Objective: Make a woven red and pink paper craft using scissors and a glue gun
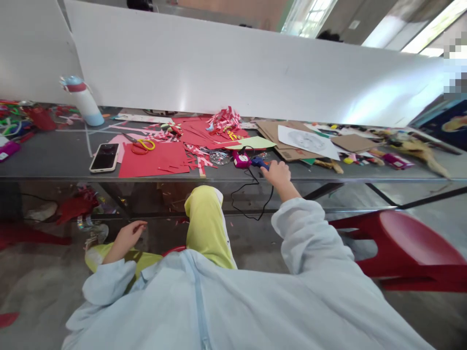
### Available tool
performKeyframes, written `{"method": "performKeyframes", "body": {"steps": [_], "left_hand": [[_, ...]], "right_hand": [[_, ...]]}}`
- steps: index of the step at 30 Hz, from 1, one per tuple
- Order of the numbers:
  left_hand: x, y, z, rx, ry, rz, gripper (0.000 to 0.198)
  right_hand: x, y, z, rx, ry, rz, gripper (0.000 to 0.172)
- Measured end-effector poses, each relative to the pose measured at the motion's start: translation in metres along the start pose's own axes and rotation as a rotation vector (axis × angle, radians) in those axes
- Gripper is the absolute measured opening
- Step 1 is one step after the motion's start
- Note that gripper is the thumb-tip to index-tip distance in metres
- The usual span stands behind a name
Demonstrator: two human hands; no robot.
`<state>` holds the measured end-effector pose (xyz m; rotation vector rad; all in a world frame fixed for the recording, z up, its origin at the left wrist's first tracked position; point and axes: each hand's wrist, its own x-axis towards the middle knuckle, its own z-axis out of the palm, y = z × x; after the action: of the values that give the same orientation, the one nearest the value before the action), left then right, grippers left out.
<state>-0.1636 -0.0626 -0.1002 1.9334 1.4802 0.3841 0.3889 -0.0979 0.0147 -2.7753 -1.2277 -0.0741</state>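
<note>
At the front edge of the table, my right hand (278, 175) is closed around a blue glue gun (260, 162). Its far end points left, at a magenta box (241, 159) with a white label. A black cord (265, 206) loops down below the table edge. My left hand (130, 235) is above my left thigh, away from the table, with its fingers loosely stretched out and nothing seen in them. Left of the magenta box lie red paper sheets (153, 159), cut red strips (225, 119) and scissors with red and yellow handles (143, 145).
A phone (105, 157) lies at the table's front left, with a white and blue bottle (83, 101) behind it. Brown cardboard (270, 132) and a printed white sheet (307, 141) lie right of centre. A white panel (233, 68) stands along the back. A red stool (416, 238) is at right.
</note>
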Motion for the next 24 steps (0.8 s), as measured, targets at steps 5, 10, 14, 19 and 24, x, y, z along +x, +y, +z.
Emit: {"method": "performKeyframes", "body": {"steps": [5, 10, 14, 19, 24], "left_hand": [[0.001, 0.022, 0.010, -0.048, -0.062, 0.063, 0.042], [0.009, 0.037, 0.015, -0.055, -0.119, 0.095, 0.043], [0.023, 0.048, 0.017, -0.042, -0.159, 0.126, 0.042], [0.039, 0.056, 0.024, -0.007, -0.182, 0.160, 0.041], [0.038, 0.054, 0.022, 0.042, -0.164, 0.124, 0.040]], "right_hand": [[0.020, 0.010, 0.007, -0.081, -0.109, -0.022, 0.062], [0.043, 0.013, 0.009, -0.163, -0.206, -0.026, 0.063], [0.052, 0.014, 0.007, -0.201, -0.224, -0.021, 0.063], [0.051, 0.017, 0.004, -0.199, -0.162, 0.008, 0.075], [0.055, 0.020, 0.005, -0.180, -0.156, -0.032, 0.070]]}}
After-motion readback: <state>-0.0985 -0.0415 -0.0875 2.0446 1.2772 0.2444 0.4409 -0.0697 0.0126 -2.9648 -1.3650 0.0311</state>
